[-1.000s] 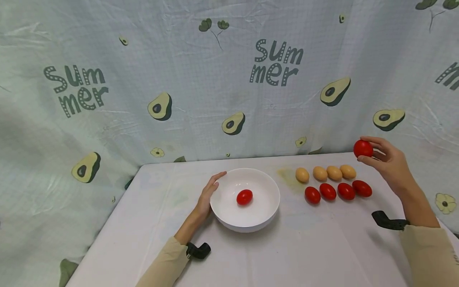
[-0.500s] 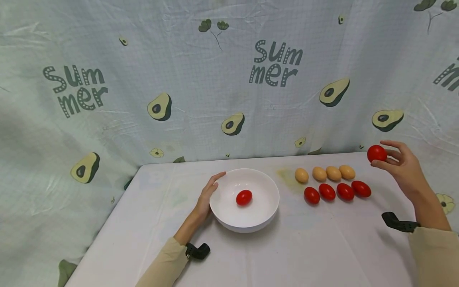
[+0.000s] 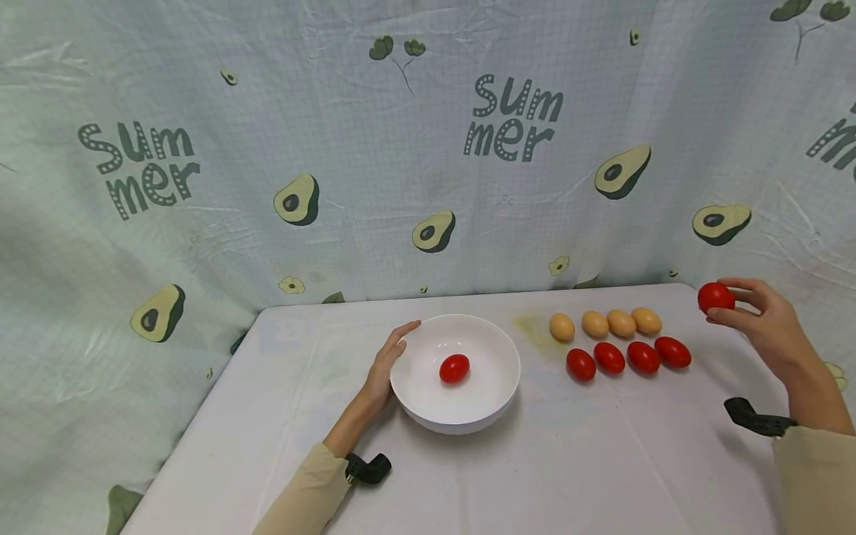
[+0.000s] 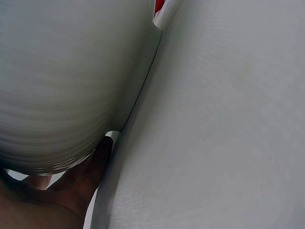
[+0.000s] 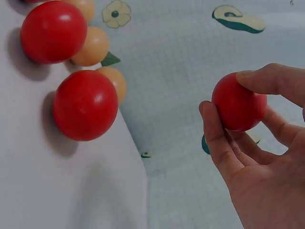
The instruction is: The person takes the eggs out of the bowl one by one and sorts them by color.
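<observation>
My right hand [image 3: 762,319] pinches a red tomato [image 3: 715,297] in the air over the table's far right corner; in the right wrist view thumb and fingers curl round the tomato [image 5: 238,102]. A white bowl [image 3: 481,401] in the middle holds one red tomato [image 3: 454,368]. My left hand [image 3: 388,364] rests with straight fingers against the bowl's left side; the left wrist view shows mostly the bowl's wall [image 4: 66,81]. Right of the bowl lie a row of several red tomatoes [image 3: 620,358] and, behind it, a row of several tan eggs [image 3: 605,324].
The table [image 3: 535,475] is covered in white cloth, and its right edge runs close under my right hand. A pale curtain [image 3: 334,148] printed with avocados hangs behind and to both sides. A black wrist strap [image 3: 756,420] shows at my right sleeve.
My right hand has carried the tomato to the right and slightly down, away from the rows. The left hand and the bowl have not moved.
</observation>
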`<move>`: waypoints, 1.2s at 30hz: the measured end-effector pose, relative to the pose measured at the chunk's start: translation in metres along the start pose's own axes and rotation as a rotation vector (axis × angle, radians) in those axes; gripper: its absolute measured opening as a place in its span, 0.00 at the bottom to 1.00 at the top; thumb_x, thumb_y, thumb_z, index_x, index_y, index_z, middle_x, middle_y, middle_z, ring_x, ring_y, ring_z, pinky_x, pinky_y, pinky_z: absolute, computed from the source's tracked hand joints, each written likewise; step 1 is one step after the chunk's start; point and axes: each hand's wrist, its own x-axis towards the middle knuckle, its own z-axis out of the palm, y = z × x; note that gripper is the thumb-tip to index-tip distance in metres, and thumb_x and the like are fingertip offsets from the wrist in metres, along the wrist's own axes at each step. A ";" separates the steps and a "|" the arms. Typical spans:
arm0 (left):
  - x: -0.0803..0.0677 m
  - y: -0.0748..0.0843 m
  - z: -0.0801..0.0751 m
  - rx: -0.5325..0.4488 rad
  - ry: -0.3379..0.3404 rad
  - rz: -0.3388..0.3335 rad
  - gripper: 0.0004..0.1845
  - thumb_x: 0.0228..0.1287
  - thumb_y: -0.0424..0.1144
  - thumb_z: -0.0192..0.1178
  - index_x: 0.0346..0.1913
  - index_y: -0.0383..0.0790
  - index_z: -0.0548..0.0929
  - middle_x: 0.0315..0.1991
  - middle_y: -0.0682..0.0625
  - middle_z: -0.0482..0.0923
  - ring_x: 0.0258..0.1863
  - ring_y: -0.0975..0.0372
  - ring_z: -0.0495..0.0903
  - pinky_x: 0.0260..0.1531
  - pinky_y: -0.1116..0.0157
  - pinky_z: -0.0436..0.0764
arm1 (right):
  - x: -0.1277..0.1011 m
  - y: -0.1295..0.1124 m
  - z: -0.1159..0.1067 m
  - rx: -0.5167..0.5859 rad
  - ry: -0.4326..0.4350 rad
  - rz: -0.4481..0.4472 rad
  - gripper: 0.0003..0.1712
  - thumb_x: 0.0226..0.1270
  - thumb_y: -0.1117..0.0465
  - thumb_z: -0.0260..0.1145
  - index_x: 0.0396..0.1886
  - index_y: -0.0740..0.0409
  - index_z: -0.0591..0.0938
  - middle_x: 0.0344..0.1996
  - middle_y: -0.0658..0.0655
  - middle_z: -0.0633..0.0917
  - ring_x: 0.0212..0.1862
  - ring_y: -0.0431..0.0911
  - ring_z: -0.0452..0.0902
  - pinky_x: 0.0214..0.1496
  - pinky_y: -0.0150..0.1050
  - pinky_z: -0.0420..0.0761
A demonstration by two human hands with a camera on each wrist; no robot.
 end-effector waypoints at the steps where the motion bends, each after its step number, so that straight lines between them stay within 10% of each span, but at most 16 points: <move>1: 0.000 0.000 0.000 0.001 -0.002 0.001 0.27 0.83 0.45 0.33 0.79 0.47 0.63 0.83 0.49 0.54 0.82 0.51 0.56 0.81 0.46 0.53 | 0.000 0.002 -0.001 -0.008 -0.001 0.003 0.29 0.76 0.55 0.65 0.71 0.34 0.67 0.48 0.26 0.66 0.43 0.23 0.69 0.39 0.17 0.70; 10: 0.000 -0.001 0.000 0.007 -0.001 0.000 0.27 0.83 0.45 0.33 0.79 0.48 0.63 0.83 0.49 0.54 0.81 0.51 0.56 0.81 0.46 0.54 | -0.001 0.020 -0.003 -0.064 -0.093 0.087 0.31 0.77 0.49 0.63 0.75 0.35 0.65 0.48 0.25 0.63 0.45 0.25 0.65 0.51 0.49 0.71; 15: -0.001 0.000 0.000 0.006 -0.002 -0.001 0.27 0.83 0.45 0.33 0.79 0.48 0.63 0.83 0.49 0.54 0.81 0.51 0.57 0.80 0.47 0.54 | 0.000 0.028 -0.004 -0.074 -0.134 0.115 0.31 0.77 0.48 0.62 0.76 0.38 0.65 0.52 0.31 0.65 0.46 0.28 0.62 0.49 0.48 0.73; 23: 0.000 0.000 -0.001 0.004 -0.011 0.011 0.27 0.83 0.45 0.33 0.79 0.47 0.62 0.83 0.48 0.53 0.82 0.50 0.55 0.81 0.46 0.52 | 0.001 0.038 -0.003 -0.076 -0.173 0.165 0.38 0.78 0.49 0.60 0.82 0.44 0.59 0.72 0.78 0.55 0.63 0.69 0.57 0.58 0.72 0.67; 36: -0.001 0.001 -0.001 0.001 -0.011 0.007 0.28 0.83 0.45 0.33 0.79 0.47 0.62 0.83 0.48 0.53 0.82 0.50 0.55 0.81 0.45 0.52 | 0.001 0.042 -0.005 -0.142 -0.289 0.178 0.37 0.78 0.54 0.60 0.76 0.67 0.59 0.72 0.82 0.57 0.65 0.75 0.57 0.47 0.45 0.77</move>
